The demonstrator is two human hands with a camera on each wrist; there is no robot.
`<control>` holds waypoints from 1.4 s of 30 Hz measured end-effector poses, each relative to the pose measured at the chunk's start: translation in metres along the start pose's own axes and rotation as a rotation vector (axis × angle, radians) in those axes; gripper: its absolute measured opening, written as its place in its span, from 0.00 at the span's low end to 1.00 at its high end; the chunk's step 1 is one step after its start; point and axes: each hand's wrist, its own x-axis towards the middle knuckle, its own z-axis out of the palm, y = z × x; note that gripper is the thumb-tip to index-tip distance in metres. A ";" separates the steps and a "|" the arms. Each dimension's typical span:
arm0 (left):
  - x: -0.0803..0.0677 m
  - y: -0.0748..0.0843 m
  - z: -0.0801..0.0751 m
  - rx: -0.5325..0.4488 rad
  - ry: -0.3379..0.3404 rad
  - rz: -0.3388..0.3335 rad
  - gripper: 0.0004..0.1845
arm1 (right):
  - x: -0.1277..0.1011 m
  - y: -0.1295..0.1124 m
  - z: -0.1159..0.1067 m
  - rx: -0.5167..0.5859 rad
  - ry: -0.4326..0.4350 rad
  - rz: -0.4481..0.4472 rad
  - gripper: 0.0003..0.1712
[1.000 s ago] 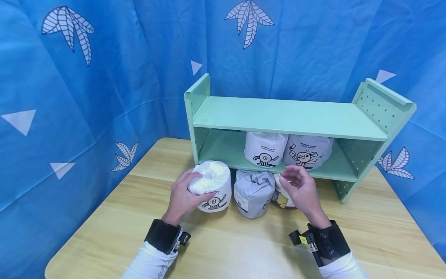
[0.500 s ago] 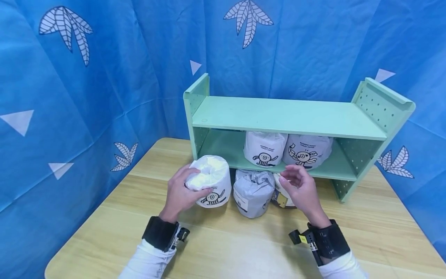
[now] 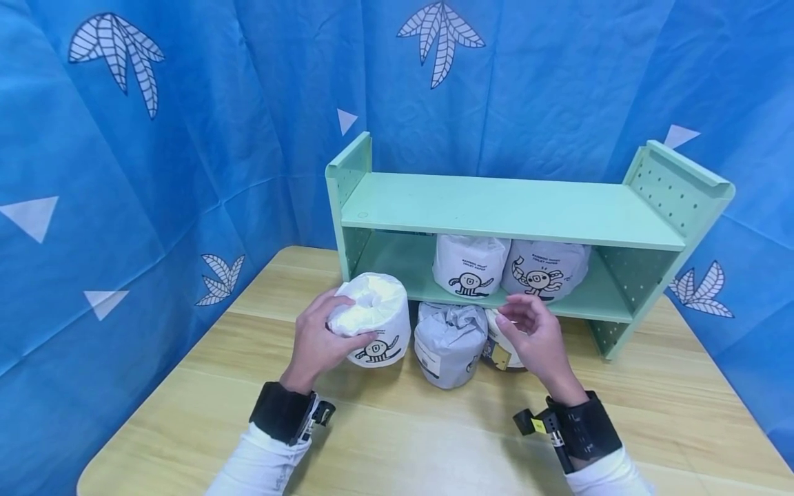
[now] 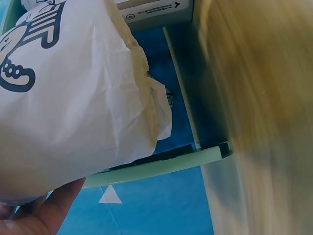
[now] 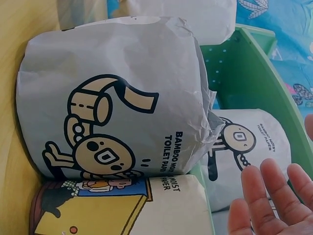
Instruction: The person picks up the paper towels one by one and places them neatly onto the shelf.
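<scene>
My left hand (image 3: pixel 316 339) grips a paper-wrapped toilet roll (image 3: pixel 380 331), thumb across its front and fingers round its far left side. The roll has a cartoon figure on its wrapper and stands in front of the shelf's left end; in the left wrist view the same toilet roll (image 4: pixel 83 98) fills the upper left. To its right, a grey-wrapped toilet roll (image 3: pixel 451 348) stands on the table. My right hand (image 3: pixel 536 337) holds nothing, its fingers loosely bent, in front of a roll with a coloured picture (image 3: pixel 501 353) that it partly hides.
A green two-tier shelf (image 3: pixel 515 210) stands at the back of the wooden table (image 3: pixel 428 441). On its lower tier sit two wrapped rolls, one white (image 3: pixel 471 265) and one greyish (image 3: pixel 548 269). Blue patterned cloth (image 3: pixel 248 103) hangs behind and to the left.
My left hand has raised the toilet roll a little and shifted it slightly left, tilting its front toward me. The right hand has stayed in place.
</scene>
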 end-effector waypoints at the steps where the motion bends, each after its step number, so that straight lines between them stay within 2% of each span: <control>1: 0.001 0.001 0.000 0.000 -0.001 0.002 0.31 | 0.000 0.000 0.000 0.003 0.001 0.002 0.21; 13: 0.006 0.012 -0.004 0.025 -0.016 0.014 0.30 | 0.000 0.001 -0.003 0.001 0.002 0.010 0.21; 25: 0.011 0.024 -0.010 0.025 -0.021 0.086 0.29 | 0.001 -0.001 -0.012 0.005 0.017 0.002 0.21; 33: 0.011 0.035 -0.009 0.029 0.004 0.149 0.30 | 0.005 -0.001 -0.023 -0.011 0.050 -0.016 0.20; 37: 0.013 0.039 -0.010 0.010 0.025 0.194 0.30 | 0.006 -0.001 -0.030 -0.027 0.068 -0.027 0.20; 42: 0.018 0.041 -0.010 0.010 0.035 0.219 0.30 | 0.007 -0.002 -0.037 -0.043 0.098 -0.029 0.20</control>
